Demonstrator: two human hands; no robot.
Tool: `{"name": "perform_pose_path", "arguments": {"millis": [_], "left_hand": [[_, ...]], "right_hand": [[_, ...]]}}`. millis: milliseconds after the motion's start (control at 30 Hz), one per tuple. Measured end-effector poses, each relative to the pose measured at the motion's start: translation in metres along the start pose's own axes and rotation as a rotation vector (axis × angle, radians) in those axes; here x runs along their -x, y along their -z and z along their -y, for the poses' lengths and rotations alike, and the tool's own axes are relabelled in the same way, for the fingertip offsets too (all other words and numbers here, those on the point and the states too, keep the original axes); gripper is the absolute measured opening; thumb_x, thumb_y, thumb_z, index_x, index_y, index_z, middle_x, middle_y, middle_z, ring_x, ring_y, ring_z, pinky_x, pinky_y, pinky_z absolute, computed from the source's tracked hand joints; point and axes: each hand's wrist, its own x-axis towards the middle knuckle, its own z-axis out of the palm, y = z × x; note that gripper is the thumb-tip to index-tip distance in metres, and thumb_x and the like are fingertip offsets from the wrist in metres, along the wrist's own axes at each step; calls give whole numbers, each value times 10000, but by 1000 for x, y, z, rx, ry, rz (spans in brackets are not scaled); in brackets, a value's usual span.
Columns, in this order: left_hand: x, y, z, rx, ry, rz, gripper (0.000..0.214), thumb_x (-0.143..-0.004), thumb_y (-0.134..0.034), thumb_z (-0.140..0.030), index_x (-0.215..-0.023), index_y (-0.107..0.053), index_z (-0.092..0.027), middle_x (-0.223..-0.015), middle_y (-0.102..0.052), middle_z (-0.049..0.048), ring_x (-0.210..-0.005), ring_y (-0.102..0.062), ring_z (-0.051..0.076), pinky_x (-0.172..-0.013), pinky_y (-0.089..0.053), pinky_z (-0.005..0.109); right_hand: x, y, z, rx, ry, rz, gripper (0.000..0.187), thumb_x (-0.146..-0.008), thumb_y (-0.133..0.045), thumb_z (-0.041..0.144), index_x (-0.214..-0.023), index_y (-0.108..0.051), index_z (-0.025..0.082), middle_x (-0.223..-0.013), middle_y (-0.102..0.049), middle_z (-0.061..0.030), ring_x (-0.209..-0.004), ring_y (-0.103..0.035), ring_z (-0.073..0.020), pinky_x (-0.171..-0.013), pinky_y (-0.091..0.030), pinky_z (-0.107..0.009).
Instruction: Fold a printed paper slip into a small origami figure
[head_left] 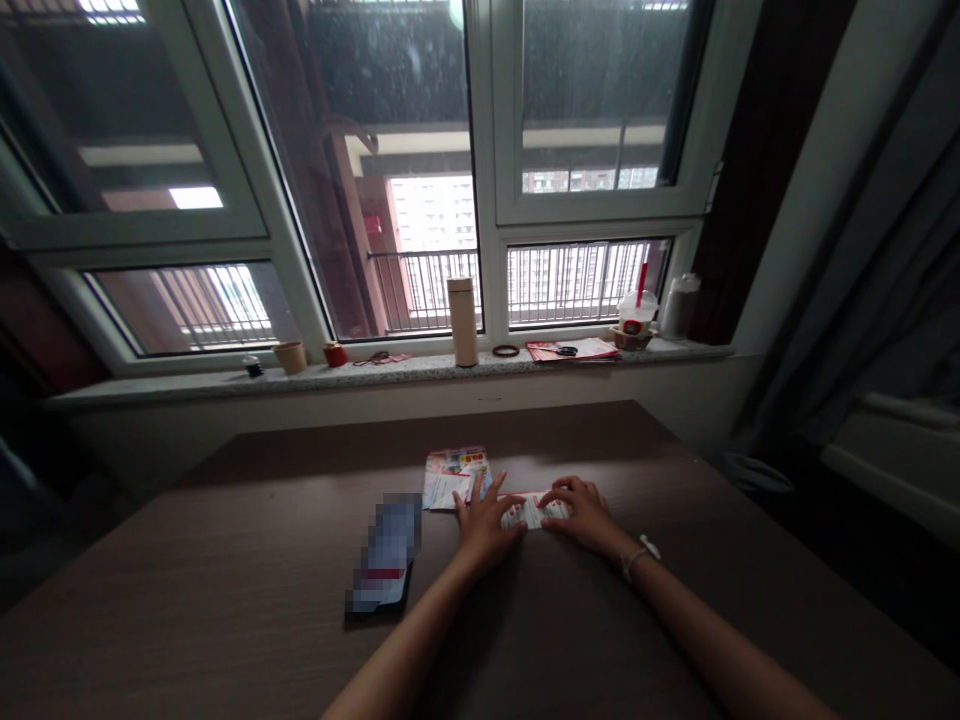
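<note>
My left hand [484, 525] and my right hand [581, 512] rest on a table and press from both sides on a folded white-and-red paper leaflet [531, 512]. My left thumb lies at the leaflet's left end, and my right fingers curl over its right end. Just beyond my left hand lies a colourful printed flyer [455, 478], slightly under my fingertips. To the left sits a dark phone [386, 552], its surface pixelated. The brown wood-grain table [225, 570] carries all of these.
Behind the table runs a stone windowsill [337, 375] holding a cream flask [463, 322], a small cup [290, 357], scissors on red papers [566, 350], and a plastic cup with a red straw [637, 314]. Large windows rise above it.
</note>
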Motion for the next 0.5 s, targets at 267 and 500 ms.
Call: {"name": "perform_pose_path", "arguments": {"millis": [267, 500], "left_hand": [[10, 8, 4, 13, 36, 16, 388, -815, -589, -305, -1184, -591, -425, -1561, -235, -59, -1448, -20, 350, -1039, 38, 735], [14, 13, 6, -3, 65, 68, 414, -845, -508, -244, -1207, -587, -428, -1563, -231, -61, -1446, -43, 340, -1032, 48, 734]], "right_hand": [[-2, -1, -6, 11, 13, 13, 275, -697, -715, 437, -968, -712, 392, -1207, -534, 0, -1146, -447, -248, -1004, -320, -398], [-4, 1, -11, 3, 45, 68, 298, -721, -691, 379, -1018, -708, 402, -1242, -522, -7, -1176, -434, -258, -1034, -322, -411]]}}
